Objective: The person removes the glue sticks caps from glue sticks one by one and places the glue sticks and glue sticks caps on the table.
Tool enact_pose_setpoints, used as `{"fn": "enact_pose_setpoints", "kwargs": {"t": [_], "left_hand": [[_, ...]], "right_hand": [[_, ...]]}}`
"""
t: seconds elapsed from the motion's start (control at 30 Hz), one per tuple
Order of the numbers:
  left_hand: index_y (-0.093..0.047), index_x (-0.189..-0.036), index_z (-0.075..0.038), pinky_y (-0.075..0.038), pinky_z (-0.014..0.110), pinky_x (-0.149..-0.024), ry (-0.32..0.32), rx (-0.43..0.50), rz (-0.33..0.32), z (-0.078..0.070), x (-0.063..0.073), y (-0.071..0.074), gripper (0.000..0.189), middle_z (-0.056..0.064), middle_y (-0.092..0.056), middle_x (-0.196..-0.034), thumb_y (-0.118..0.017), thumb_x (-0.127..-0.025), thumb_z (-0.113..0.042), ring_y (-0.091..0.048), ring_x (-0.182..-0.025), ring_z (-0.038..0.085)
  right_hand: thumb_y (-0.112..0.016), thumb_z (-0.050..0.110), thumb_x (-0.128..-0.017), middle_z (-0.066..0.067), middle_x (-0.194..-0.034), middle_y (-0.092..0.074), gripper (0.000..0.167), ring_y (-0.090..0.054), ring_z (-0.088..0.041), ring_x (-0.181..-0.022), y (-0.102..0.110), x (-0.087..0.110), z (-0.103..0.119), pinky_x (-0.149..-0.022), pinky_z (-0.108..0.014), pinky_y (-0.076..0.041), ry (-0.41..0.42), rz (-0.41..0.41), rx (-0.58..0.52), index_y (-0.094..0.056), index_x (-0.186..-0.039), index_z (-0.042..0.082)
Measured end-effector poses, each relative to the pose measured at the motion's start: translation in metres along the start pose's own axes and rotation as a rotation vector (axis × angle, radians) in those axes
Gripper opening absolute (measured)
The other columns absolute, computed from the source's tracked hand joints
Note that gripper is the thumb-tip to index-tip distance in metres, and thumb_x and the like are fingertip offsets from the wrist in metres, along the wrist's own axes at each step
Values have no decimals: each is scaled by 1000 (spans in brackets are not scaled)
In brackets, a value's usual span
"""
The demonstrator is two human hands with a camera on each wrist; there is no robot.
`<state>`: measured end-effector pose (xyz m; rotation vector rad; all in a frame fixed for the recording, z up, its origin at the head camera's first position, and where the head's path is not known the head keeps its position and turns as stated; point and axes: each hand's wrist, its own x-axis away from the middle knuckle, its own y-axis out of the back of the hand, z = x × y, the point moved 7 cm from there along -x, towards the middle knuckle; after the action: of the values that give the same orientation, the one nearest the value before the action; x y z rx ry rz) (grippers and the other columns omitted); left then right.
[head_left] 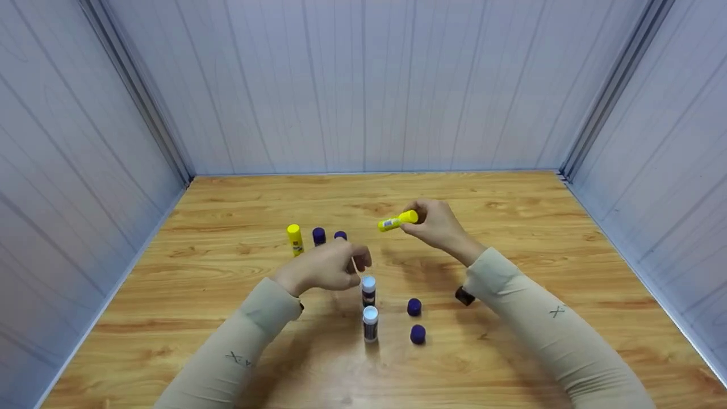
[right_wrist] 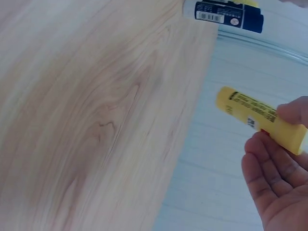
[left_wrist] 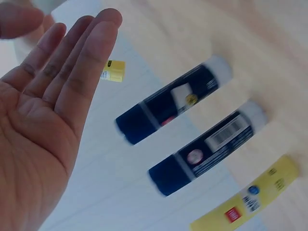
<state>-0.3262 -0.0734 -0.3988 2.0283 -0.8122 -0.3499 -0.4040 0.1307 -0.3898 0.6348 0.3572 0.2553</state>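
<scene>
My right hand (head_left: 440, 227) pinches a yellow glue stick (head_left: 392, 223) by its capped end between thumb and fingers, tilted and raised off the table. My left hand (head_left: 326, 264) hovers empty over the middle; in the left wrist view its fingers (left_wrist: 72, 77) are nearly straight. Beyond it stand a capped yellow glue stick (head_left: 295, 240) and two capped navy glue sticks (left_wrist: 173, 99) (left_wrist: 207, 147), partly hidden by the hand in the head view. Close to the left fingertips, two uncapped glue sticks (head_left: 368, 291) (head_left: 370, 324) with white tops stand upright.
Two loose navy caps (head_left: 414, 307) (head_left: 418, 334) rest on the wooden table (head_left: 511, 210), right of the uncapped sticks. A small dark block (head_left: 464, 295) shows beside the right cuff. Pale panel walls (head_left: 363, 85) enclose the table at the back and both sides.
</scene>
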Motion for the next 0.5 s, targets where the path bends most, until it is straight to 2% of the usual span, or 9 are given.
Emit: {"fn": "enact_pose_setpoints", "kwargs": {"t": [0.17, 0.27, 0.4, 0.5], "left_hand": [[-72, -118, -7, -63, 39, -78, 0, -7, -146, -8, 1, 20, 19, 8, -76, -107, -71, -102, -17, -73, -86, 19], [-68, -117, -7, -60, 38, -74, -13, -29, -262, -14, 2, 30, 23, 9, -73, -106, -75, -103, -23, -68, -81, 19], [-61, -124, -6, -59, 39, -78, -23, -174, -413, -25, 4, 37, 39, 10, -67, -117, -81, -100, -29, -64, -90, 21], [-57, -129, -5, -58, 40, -77, -29, -332, -485, -34, 3, 37, 51, 12, -62, -120, -84, -96, -35, -59, -93, 23]], "right_hand": [[-79, 6, -97, -20, -110, -79, 22, -72, -20, -87, 8, 6, 4, -76, -24, -58, 33, -50, -115, -74, -117, -1], [-79, 5, -97, -22, -113, -80, 23, -73, -17, -89, 9, 11, 5, -77, -21, -58, 46, -53, -189, -73, -118, -2], [-79, 4, -97, -22, -115, -79, 24, -74, -15, -90, 7, 16, 5, -78, -21, -60, 33, -32, -277, -72, -119, -4], [-79, 3, -97, -19, -113, -80, 25, -73, -14, -88, 6, 21, 7, -78, -22, -60, 17, -18, -325, -72, -120, -4]]}}
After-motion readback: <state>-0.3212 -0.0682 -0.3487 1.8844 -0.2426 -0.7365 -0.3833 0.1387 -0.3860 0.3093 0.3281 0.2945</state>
